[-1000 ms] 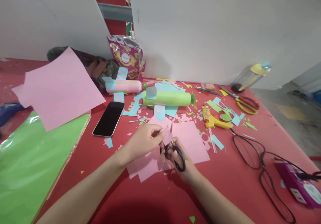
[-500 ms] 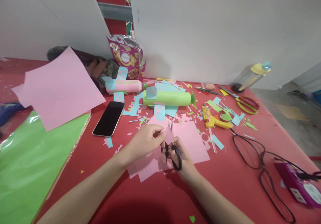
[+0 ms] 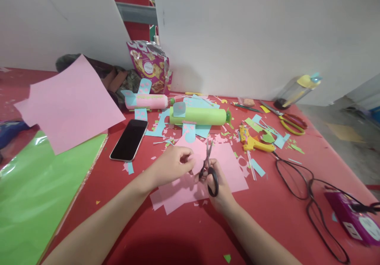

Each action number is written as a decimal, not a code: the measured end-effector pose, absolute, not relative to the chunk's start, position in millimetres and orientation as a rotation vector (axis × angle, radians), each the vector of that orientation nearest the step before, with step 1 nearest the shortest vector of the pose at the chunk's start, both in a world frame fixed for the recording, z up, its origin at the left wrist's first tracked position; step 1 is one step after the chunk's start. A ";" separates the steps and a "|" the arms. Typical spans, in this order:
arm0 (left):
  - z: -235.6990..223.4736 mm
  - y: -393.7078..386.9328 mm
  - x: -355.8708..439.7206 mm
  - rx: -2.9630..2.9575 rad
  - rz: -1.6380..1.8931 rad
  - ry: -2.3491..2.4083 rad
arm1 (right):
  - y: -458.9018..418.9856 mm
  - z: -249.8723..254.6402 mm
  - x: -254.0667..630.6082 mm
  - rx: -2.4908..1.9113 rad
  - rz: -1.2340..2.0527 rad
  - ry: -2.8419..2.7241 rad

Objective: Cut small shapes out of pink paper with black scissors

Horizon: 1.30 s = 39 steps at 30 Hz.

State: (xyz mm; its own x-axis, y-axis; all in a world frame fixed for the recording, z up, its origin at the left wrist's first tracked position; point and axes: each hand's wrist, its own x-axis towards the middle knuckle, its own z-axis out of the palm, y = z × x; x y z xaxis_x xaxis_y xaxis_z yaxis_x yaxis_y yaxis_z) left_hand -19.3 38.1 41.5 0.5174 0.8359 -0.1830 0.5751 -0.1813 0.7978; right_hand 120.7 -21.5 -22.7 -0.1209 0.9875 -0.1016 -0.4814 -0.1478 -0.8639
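My left hand (image 3: 170,166) pinches a small pink paper piece (image 3: 198,160) above the red table (image 3: 267,209). My right hand (image 3: 218,186) grips black-handled scissors (image 3: 209,166), blades pointing up and away beside that piece. Under both hands lie cut pink paper sheets (image 3: 225,166). Just beyond them lies a green paper-covered tube (image 3: 198,116) with blue wings, and behind it a pink tube (image 3: 147,101) with blue wings.
A black phone (image 3: 129,139) lies left of my hands. Large pink sheet (image 3: 69,103) and green sheets (image 3: 35,190) cover the left. A yellow glue gun (image 3: 252,140) with black cord (image 3: 299,182), a purple power strip (image 3: 356,217), red-yellow scissors (image 3: 289,120), a bottle (image 3: 297,89) and a snack bag (image 3: 150,65) sit around. Paper scraps litter the centre.
The scissors have swung up and to the right of the pink piece, blades now raised. My left hand stayed almost in place, still pinching the piece.
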 end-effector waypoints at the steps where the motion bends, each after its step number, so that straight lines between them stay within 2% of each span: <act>1: 41.3 38.2 -20.1 1.888 0.344 1.148 | -21.0 -22.1 121.1 -0.879 1.548 -0.799; 8: 37.4 35.1 -25.7 1.948 0.087 0.983 | -17.9 -17.2 121.9 -0.985 1.456 -0.750; 15: 33.7 37.8 -27.2 2.045 0.060 0.915 | -19.2 -18.5 123.1 -1.026 1.417 -0.824; 24: 36.4 38.4 -23.3 1.912 0.234 1.044 | -19.8 -16.7 123.3 -1.100 1.401 -0.811; 30: 36.6 37.3 -19.6 1.948 0.213 1.015 | -20.6 -17.1 123.4 -1.109 1.395 -0.757; 39: 40.6 40.0 -21.4 1.749 0.591 1.239 | -25.3 -21.1 118.3 -0.834 1.587 -0.869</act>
State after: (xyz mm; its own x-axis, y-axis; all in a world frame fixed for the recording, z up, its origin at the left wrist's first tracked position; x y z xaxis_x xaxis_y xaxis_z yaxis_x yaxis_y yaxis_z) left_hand -21.4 40.0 40.6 0.3872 0.9158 -0.1069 0.4933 -0.1078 0.8632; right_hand 118.3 -25.3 -21.1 -0.1620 0.9842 -0.0716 -0.4695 -0.1407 -0.8716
